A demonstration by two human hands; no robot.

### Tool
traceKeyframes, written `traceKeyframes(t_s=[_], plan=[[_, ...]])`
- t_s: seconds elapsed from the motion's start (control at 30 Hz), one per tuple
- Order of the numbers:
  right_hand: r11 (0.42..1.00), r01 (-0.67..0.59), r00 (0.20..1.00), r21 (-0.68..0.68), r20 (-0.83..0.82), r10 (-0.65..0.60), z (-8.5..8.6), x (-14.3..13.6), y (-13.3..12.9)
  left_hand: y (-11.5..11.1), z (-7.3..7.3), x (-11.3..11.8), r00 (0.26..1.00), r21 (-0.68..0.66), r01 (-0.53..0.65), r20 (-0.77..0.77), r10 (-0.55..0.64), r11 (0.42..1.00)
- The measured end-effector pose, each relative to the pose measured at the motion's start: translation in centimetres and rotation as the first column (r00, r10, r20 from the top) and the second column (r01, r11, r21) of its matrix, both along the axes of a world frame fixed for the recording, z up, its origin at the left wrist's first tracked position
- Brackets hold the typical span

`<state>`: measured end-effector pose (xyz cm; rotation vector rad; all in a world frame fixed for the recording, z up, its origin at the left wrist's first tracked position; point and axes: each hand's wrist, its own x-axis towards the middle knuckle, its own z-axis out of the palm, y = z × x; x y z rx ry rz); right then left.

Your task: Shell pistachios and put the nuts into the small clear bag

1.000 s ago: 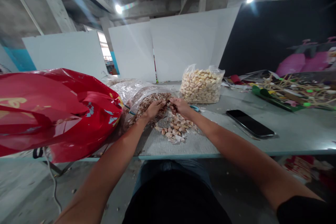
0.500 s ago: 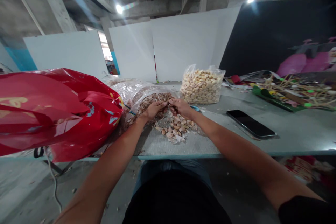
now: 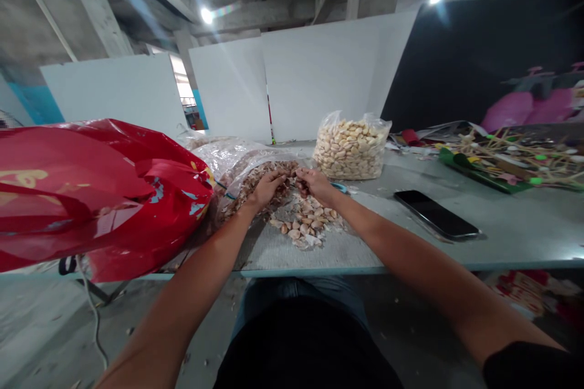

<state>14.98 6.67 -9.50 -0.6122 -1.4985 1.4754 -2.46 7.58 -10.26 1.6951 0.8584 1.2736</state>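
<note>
My left hand and my right hand are close together at the mouth of a clear plastic bag full of brownish garlic skins. Fingers of both hands are pinched, with a narrow gap between the two fingertips. Whatever they hold is too small and hidden to make out. Just below lies a loose pile of unpeeled garlic cloves amid scraps of skin. Behind my right hand stands an upright clear bag of peeled garlic cloves. A light blue object shows partly beside my right wrist.
A large red plastic bag fills the table's left side. To the right lie a black phone and a heap of thin sticks with green and white bits. The table edge runs close before my body.
My fingertips, which were meeting half a second ago, have drawn slightly apart. My left hand shifted a little left. The bags, the clove pile and the phone stay where they were.
</note>
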Motion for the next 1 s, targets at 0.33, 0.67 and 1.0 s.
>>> traceKeyframes(t_s=[0.33, 0.67, 1.0], plan=[[0.997, -0.053, 0.998, 0.064, 0.033, 0.051, -0.2, 0.0, 0.1, -1.0, 0.9, 0.3, 0.978, 0.222, -0.203, 0.006, 0.207, 0.954], [0.995, -0.017, 1.0, 0.102, 0.007, 0.017, -0.3, 0.0, 0.0, -1.7, 1.1, 0.5, 0.934, 0.343, -0.237, -0.177, 0.31, 0.909], [0.983, 0.114, 0.993, 0.148, -0.029, -0.111, -0.2, 0.0, 0.2, -1.5, 1.2, 0.5, 0.941, 0.341, -0.23, -0.162, 0.298, 0.911]])
